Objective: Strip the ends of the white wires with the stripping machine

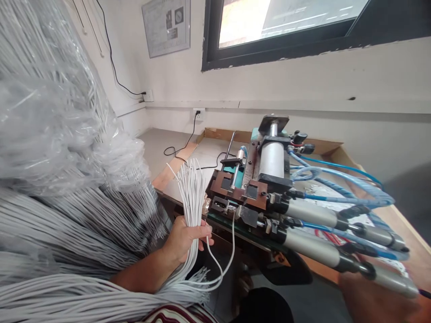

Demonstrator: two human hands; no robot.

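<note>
My left hand [188, 237] is wrapped round an upright bundle of white cables [191, 193], whose cut tips fan out above my fist. One single cable [233, 242] loops away from the bundle and up into the front jaw area of a pneumatic wire-stripping machine [249, 193]. My left fingers are just in front of the machine's left end, apart from it. At the lower right edge my right hand [377, 296] is smeared by motion, below the machine's grey cylinders [313, 251]. Its fingers cannot be made out.
Large heaps of grey-white cables [84, 224], partly under clear plastic wrap [60, 130], fill the left side. Blue air hoses [353, 193] run behind the cylinders on the wood-edged bench [414, 233]. A black cord [193, 130] hangs from a wall socket [199, 115].
</note>
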